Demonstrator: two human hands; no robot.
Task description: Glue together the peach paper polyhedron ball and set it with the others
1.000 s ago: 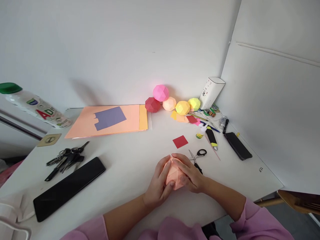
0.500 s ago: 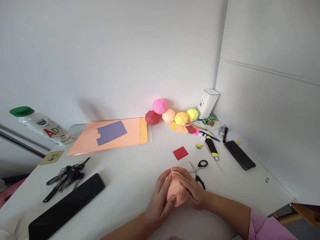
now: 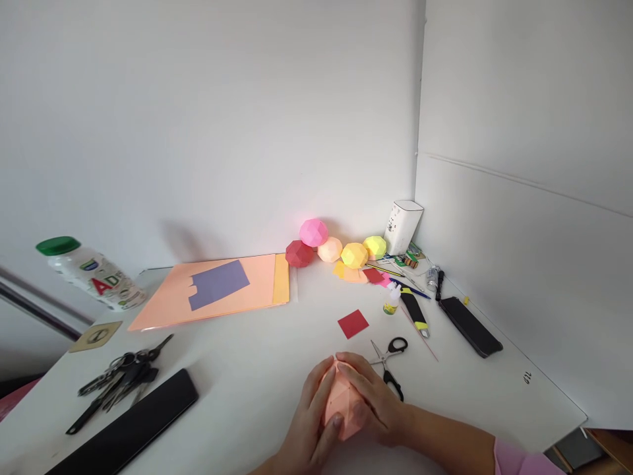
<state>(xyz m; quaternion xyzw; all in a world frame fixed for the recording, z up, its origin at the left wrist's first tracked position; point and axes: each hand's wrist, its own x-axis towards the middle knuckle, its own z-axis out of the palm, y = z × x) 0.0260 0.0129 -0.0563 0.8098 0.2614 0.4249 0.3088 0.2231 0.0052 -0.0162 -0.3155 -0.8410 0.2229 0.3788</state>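
Near the table's front edge, a faceted peach paper ball (image 3: 342, 402) is cupped between both palms. My left hand (image 3: 307, 415) wraps its left side, with the thumb along the lower front. On the right side, my right hand (image 3: 378, 399) presses its fingers over the top and side of the ball. The fingertips of both hands meet at the ball's top. Black-handled scissors (image 3: 388, 363) lie partly open just beyond my right hand. A red paper square (image 3: 353, 324) rests farther back.
Several paper balls (image 3: 355, 254) line the wall. Peach sheets (image 3: 168, 290) hold a purple cutout (image 3: 220, 284). A bottle (image 3: 101, 277), keys (image 3: 123, 376) and a long black object (image 3: 133, 422) are left. A glue bottle (image 3: 390, 300), cutter (image 3: 414, 310) and black phone (image 3: 469, 325) are right.
The view has tilted upward, so the table and everything on it sit lower in the picture. Both hands still hold the peach ball, with little change in grip.
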